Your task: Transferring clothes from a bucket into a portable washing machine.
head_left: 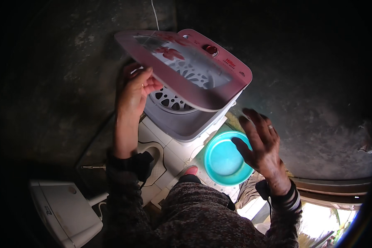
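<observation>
My left hand (136, 91) grips the near left edge of a pink-bordered, see-through lid (163, 76) with a red flower print. The lid is tilted up over a small pink and white washing machine (165, 121). Beneath it shows a light grey disc with petal-shaped holes (171, 101), partly seen through the lid's window. A dark red dial (211, 50) sits on the machine's back panel. Fingers apart and holding nothing, my right hand (263, 149) hovers over the right rim of a round turquoise basin (209, 165) beside the machine.
A squat toilet (158, 155) is set in the white tiled floor (172, 153) below my left arm. At lower left is a white cistern (66, 211) with a pipe. A white cord (155, 14) runs up the dark wall. Bright light enters at lower right.
</observation>
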A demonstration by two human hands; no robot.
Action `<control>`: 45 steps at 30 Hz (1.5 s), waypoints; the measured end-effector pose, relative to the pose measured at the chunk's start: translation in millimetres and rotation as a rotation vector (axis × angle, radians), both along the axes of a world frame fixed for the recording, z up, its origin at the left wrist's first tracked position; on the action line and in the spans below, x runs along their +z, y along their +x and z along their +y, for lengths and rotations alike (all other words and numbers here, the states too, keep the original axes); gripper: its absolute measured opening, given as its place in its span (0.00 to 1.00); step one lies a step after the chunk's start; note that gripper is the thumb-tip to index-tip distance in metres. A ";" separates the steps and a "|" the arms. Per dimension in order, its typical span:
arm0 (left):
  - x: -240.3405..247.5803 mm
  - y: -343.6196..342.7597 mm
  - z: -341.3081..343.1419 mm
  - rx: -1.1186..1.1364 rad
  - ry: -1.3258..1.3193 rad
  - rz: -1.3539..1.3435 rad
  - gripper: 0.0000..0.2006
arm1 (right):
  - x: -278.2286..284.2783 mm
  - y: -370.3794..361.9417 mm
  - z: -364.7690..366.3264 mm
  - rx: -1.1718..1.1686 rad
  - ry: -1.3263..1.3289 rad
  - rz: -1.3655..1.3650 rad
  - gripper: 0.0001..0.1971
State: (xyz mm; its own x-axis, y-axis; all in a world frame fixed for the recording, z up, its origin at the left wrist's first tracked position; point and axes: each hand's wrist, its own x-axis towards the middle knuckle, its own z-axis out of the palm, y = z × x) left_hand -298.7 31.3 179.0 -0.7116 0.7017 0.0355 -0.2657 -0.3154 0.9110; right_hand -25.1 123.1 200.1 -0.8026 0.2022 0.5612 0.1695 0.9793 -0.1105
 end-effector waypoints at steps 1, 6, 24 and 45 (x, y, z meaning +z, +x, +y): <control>6.4 0.9 5.4 -0.008 0.025 0.037 0.06 | 1.2 -13.5 3.1 0.018 0.001 -0.004 0.25; 27.8 -1.1 25.7 -0.006 0.075 0.088 0.08 | 10.4 -59.1 16.5 0.063 0.049 0.028 0.27; -52.4 -33.6 16.6 -0.016 -0.279 0.309 0.15 | 67.9 -78.5 130.8 -0.221 0.219 0.404 0.09; -163.8 -15.2 -11.4 0.175 -0.516 0.964 0.12 | 93.0 -47.5 261.0 -0.702 0.489 0.302 0.15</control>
